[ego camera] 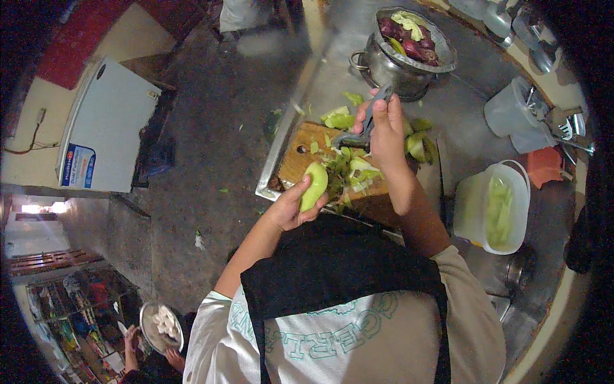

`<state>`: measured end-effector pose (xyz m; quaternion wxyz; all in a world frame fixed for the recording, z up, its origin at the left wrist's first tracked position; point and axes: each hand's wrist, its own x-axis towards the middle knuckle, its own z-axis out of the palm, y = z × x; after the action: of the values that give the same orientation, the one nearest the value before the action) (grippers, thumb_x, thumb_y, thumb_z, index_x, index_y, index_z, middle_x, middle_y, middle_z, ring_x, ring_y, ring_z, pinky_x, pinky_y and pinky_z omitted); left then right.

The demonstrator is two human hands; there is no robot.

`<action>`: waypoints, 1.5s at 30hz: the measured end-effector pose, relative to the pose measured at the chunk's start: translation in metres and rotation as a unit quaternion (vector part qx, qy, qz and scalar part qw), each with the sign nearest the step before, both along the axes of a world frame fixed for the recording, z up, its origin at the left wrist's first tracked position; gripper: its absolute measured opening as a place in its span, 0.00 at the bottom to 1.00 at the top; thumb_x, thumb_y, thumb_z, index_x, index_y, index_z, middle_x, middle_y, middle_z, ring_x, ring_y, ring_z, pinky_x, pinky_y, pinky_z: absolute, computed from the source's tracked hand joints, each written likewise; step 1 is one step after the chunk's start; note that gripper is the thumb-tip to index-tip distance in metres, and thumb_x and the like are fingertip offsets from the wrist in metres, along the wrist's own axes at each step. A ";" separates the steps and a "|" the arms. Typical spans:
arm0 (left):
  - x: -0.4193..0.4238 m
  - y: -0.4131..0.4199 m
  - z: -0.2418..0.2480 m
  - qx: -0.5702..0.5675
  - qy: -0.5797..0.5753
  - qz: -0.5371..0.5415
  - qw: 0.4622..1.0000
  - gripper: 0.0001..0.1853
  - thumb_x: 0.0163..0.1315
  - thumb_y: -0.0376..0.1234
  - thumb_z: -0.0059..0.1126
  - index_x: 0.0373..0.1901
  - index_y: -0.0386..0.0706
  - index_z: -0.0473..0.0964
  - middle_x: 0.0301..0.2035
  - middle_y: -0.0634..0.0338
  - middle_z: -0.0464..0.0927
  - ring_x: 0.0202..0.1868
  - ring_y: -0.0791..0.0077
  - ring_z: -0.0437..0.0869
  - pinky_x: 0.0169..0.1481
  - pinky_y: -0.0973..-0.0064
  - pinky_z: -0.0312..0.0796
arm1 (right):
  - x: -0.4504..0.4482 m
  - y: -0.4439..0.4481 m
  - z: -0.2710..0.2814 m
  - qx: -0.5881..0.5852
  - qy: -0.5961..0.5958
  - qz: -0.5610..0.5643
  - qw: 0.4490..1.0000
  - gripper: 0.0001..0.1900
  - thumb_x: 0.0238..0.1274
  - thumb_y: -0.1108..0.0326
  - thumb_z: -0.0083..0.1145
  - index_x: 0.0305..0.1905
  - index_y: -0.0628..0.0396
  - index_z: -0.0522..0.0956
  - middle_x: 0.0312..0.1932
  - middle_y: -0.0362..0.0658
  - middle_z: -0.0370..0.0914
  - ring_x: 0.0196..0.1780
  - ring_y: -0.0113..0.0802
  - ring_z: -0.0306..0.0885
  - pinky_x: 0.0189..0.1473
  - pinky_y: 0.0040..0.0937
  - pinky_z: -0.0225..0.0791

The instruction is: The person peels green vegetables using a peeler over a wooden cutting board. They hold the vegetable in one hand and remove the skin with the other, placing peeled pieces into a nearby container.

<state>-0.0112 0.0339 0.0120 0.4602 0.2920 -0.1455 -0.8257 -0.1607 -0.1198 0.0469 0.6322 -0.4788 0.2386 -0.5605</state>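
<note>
My left hand (292, 206) holds a pale green peeled vegetable (314, 186), perhaps a chayote, over the near left part of a wooden cutting board (293, 165). Above the board, my right hand (384, 129) grips a grey-handled peeler (373, 113), its head pointing down to the left. Green peelings (343, 165) and pale scraps lie scattered across the board. Larger green pieces (422, 146) lie past its right edge, and more cut pieces (338, 118) lie at its far edge.
A steel pot (395, 72) carries a bowl of red onions (419, 48). On the right stand a white bucket (463, 206) with green pieces and a plastic utensil container (508, 115). The metal counter has a raised rim (288, 129). At lower left, another person holds a knife and a bowl (146, 331).
</note>
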 end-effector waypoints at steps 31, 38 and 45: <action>-0.017 -0.017 -0.017 0.065 -0.127 0.130 0.981 0.22 0.65 0.47 0.28 0.22 0.43 0.65 0.11 0.65 0.61 0.12 0.79 0.58 0.16 0.81 0.53 | 0.026 0.011 -0.039 0.226 -0.147 -0.128 0.955 0.06 0.64 0.64 0.44 0.40 0.48 0.60 0.25 0.37 0.62 0.24 0.27 0.60 0.28 0.32 0.64; -0.015 -0.021 -0.052 0.055 -0.383 0.215 0.897 0.25 0.66 0.46 0.30 0.23 0.37 0.70 0.15 0.60 0.68 0.16 0.74 0.66 0.21 0.76 0.58 | 0.027 0.045 -0.010 0.290 -0.184 0.013 0.939 0.06 0.64 0.63 0.44 0.40 0.48 0.60 0.25 0.37 0.62 0.24 0.28 0.61 0.30 0.33 0.64; -0.016 -0.011 -0.030 -0.063 -0.473 0.222 0.850 0.22 0.65 0.49 0.32 0.31 0.41 0.70 0.22 0.63 0.71 0.19 0.78 0.69 0.22 0.80 0.61 | 0.008 0.016 -0.047 0.124 -0.041 -0.052 0.990 0.11 0.62 0.63 0.47 0.43 0.52 0.59 0.26 0.39 0.64 0.23 0.26 0.63 0.26 0.27 0.63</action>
<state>-0.0274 0.0230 -0.0180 0.5242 0.6423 -0.3287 -0.4523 -0.1525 -0.1034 0.0002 0.6663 -0.3600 0.3043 -0.5778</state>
